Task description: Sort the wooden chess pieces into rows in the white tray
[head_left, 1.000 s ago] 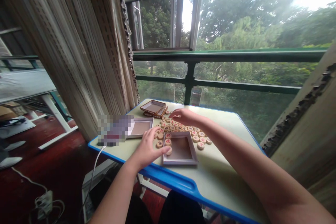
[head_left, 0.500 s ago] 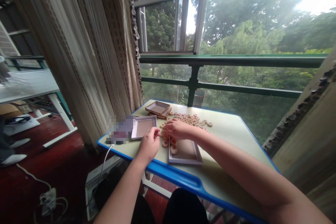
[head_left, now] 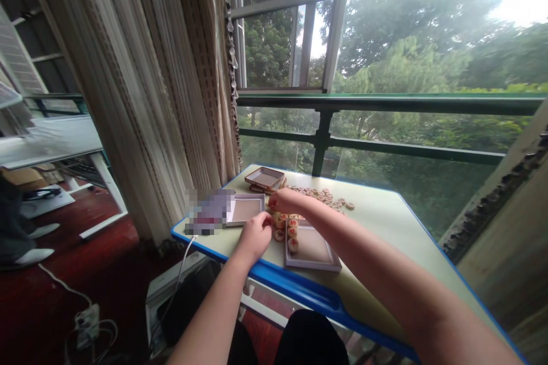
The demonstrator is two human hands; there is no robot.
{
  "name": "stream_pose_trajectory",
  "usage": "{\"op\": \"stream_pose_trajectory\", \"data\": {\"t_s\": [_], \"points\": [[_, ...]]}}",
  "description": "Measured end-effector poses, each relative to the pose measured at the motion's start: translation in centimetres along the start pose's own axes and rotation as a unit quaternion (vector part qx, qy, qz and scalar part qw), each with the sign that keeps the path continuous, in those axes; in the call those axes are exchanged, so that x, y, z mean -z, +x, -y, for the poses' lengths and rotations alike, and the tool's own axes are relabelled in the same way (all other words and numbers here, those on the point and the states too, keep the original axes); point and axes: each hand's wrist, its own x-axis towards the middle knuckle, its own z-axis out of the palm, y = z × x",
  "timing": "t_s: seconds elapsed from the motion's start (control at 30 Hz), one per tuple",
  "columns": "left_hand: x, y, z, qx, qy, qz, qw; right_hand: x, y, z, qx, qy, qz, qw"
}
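Note:
A shallow grey tray [head_left: 319,256] lies near the table's front edge, with a column of round wooden chess pieces [head_left: 293,234] along its left side. My left hand [head_left: 256,235] rests just left of the tray, its fingers curled and pinching a piece at the tray's far left corner. My right hand [head_left: 286,201] hovers beyond the tray, fingers closed round a red-marked piece at its tip. Several loose pieces [head_left: 327,197] lie scattered farther back.
The table [head_left: 385,222] is pale with a blue rim. Two stacked brown trays [head_left: 265,178] sit at its far left corner, and a grey lid [head_left: 248,209] lies beside a blurred object [head_left: 209,212]. Curtains hang at left, with a green railing behind. A cable and power strip [head_left: 88,322] lie on the floor.
My right hand has come back from the loose pieces to the tray's far left corner. My left hand has curled shut beside the tray. More pieces stand in the tray's left column. The camera has shifted left.

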Motion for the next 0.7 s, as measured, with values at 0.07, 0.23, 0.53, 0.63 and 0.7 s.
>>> {"op": "stream_pose_trajectory", "data": {"t_s": [0.07,0.23,0.53,0.63,0.7], "points": [[0.1,0.0,0.0,-0.010,0.011,0.004,1.000,0.1,0.4,0.0,0.001,0.014,0.018,1.000],[0.0,0.1,0.0,-0.021,0.019,0.014,0.999,0.3,0.9,-0.4,0.012,0.066,0.054,0.996],[0.2,-0.2,0.1,-0.051,-0.006,0.032,0.998,2.5,-3.5,-0.5,-0.081,0.120,-0.050,0.988],[0.5,-0.7,-0.1,-0.057,-0.013,0.035,0.998,2.5,-8.3,-0.9,-0.093,0.135,-0.109,0.981],[0.7,-1.0,-0.2,-0.054,-0.017,0.043,0.997,1.9,-11.2,-0.9,-0.105,0.155,-0.079,0.979]]}}
